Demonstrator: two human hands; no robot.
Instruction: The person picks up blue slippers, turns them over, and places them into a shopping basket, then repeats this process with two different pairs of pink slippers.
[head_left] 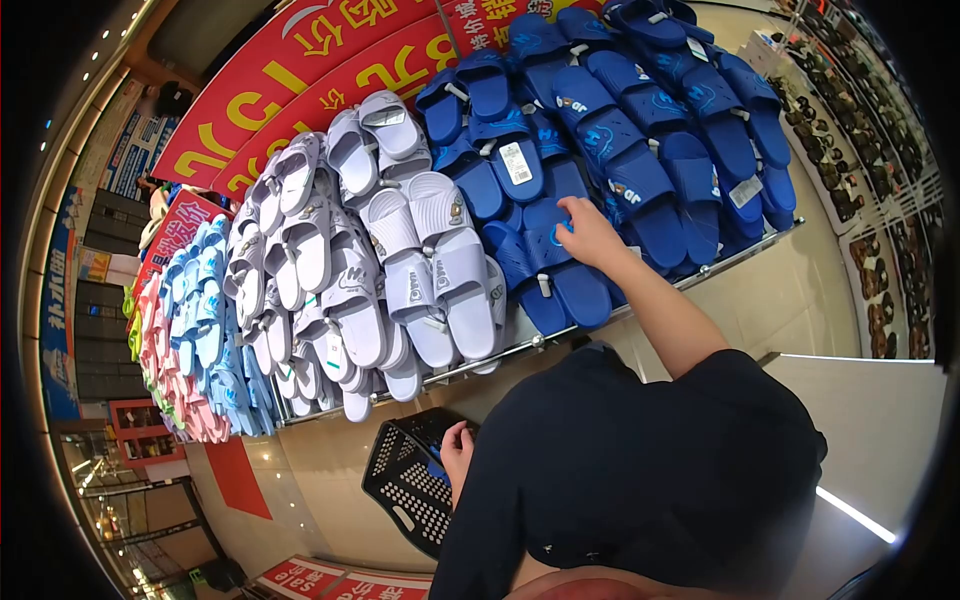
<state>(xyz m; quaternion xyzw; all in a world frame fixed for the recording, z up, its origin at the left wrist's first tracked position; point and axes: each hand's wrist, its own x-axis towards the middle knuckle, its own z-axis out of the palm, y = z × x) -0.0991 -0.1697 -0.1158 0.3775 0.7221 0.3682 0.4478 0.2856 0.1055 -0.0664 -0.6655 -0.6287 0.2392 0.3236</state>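
My right hand (pixel 588 232) reaches onto the display and touches a pair of blue slippers (pixel 580 290) near the front edge, its fingers bent over the strap; what it grips, if anything, is too small to tell. Low beside my body, my left hand (pixel 457 449) is at the rim of a black perforated basket (pixel 412 490), its fingers curled and partly hidden. Something blue lies inside the basket. Pale grey slippers (pixel 436 270) are stacked left of the blue ones, and a white tag (pixel 516 163) hangs on one blue slipper.
A metal rail (pixel 538 341) runs along the display's front edge. Light blue slippers (pixel 208 300) and pink slippers (pixel 165 365) lie farther left. Red signs (pixel 300 85) stand behind. Racks of dark shoes (pixel 860 160) line the right side.
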